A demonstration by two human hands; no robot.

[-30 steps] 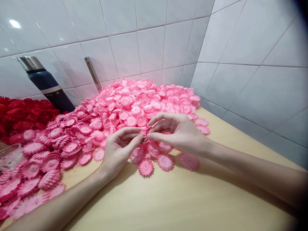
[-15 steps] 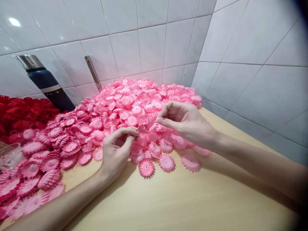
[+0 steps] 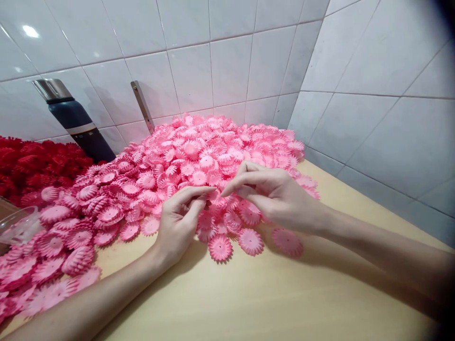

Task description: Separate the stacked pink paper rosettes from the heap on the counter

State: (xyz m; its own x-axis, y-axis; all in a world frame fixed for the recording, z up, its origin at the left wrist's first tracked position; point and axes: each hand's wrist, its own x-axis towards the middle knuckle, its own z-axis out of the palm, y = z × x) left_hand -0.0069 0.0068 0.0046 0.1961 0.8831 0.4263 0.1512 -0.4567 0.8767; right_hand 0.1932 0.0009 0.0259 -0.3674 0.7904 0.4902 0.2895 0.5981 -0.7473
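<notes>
My left hand (image 3: 183,220) is closed in a pinch, thumb against forefinger, in front of the pile of pink scalloped flower pieces (image 3: 199,151). Facing it from the right, my right hand (image 3: 273,196) is pinched too, its fingertips almost at the left hand's fingertips. Whatever sits between the fingers is too small or hidden to name. Below the hands, a few single pink flower pieces (image 3: 220,247) with small centre holes lie flat on the light wooden table (image 3: 227,298).
A dark blue bottle (image 3: 80,123) with a steel cap leans in view at the left. Near it are a heap of red pieces (image 3: 39,161), a clear plastic cup (image 3: 21,225) and a metal strip (image 3: 142,106) against the tiled wall (image 3: 192,66).
My right hand has come down and left, bringing its fingertips close to the left hand's. The whole view has shifted slightly. The left hand keeps its pinch.
</notes>
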